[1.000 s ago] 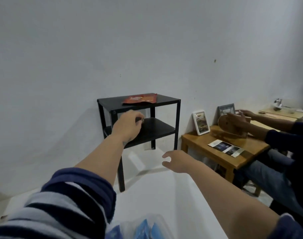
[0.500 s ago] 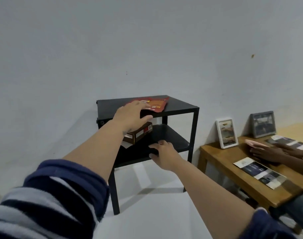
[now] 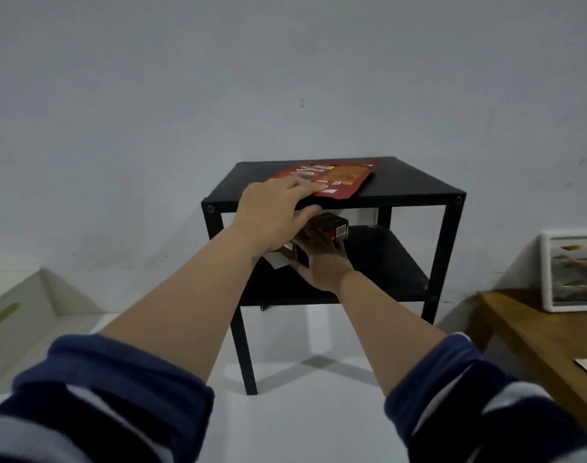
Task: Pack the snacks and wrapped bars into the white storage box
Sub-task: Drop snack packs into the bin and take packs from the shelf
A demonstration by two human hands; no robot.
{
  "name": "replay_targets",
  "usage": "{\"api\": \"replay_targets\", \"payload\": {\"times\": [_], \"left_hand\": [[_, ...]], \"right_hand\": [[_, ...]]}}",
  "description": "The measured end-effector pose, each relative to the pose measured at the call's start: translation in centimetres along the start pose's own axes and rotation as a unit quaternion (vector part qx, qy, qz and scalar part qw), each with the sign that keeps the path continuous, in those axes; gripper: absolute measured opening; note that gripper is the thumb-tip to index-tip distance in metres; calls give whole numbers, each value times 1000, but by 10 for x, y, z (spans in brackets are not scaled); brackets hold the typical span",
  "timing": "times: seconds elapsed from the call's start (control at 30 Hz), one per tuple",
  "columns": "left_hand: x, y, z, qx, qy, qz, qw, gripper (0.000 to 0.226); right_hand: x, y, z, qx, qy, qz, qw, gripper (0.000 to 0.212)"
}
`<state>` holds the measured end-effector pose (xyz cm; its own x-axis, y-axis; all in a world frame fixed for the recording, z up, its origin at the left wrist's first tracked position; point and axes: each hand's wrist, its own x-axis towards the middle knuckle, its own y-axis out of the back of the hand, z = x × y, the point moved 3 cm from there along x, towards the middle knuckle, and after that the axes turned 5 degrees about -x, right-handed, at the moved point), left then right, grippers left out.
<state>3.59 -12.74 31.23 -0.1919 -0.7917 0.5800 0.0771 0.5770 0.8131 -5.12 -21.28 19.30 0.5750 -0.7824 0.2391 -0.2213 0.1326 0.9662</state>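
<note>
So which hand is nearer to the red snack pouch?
Left. The left hand rests on the red snack pouch; the right hand is below, at the brown box.

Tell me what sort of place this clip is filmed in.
Probably a plain room in a home or small office: a bare pale wall, a black two-tier side table holding snack packs, and a low wooden table with a framed picture.

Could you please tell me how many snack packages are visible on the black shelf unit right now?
2: a red pouch on the top, under the left hand, and a dark box on the lower shelf, held by the right hand. Others may be hidden behind the hands.
</note>
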Motion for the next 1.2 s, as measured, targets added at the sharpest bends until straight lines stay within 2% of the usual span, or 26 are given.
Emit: {"api": "replay_targets", "payload": {"times": [0.17, 0.3, 0.43, 0.5, 0.57, 0.63, 0.73, 1.0, 1.13, 1.2], "left_hand": [[-1, -2, 3, 2, 13, 11, 1000, 44], [-2, -2, 6, 3, 22, 8, 1000, 43], [-2, -3, 6, -4, 28, 2, 1000, 43], [-1, -3, 4, -4, 28, 3, 1000, 43], [-1, -5, 3, 1, 23, 11, 1000, 44], [-2, -8, 2, 12, 14, 24, 1000, 45], [-3, -10, 0, 15, 12, 33, 999, 46], [-14, -2, 7, -1, 29, 84, 996, 36], [-29, 11, 13, 69, -3, 116, 991, 33], [-41, 28, 14, 62, -35, 145, 987, 37]], "right_hand": [[-15, 4, 6, -70, 9, 44, 997, 61], [-34, 16, 8, -113, 27, 37, 993, 66], [-31, 29, 17, -121, 15, 58, 991, 81], [-20, 32, 24, -137, 5, 31, 990, 95], [-8, 33, 32, -144, -1, -35, 989, 101], [2, 32, 38, -143, -3, -88, 986, 96], [13, 31, 43, -136, 0, -97, 986, 85], [-17, 48, 33, -136, -5, -54, 989, 74], [-54, 58, 17, -124, -19, -5, 992, 73], [-79, 65, 5, -113, -20, 25, 993, 72]]}}
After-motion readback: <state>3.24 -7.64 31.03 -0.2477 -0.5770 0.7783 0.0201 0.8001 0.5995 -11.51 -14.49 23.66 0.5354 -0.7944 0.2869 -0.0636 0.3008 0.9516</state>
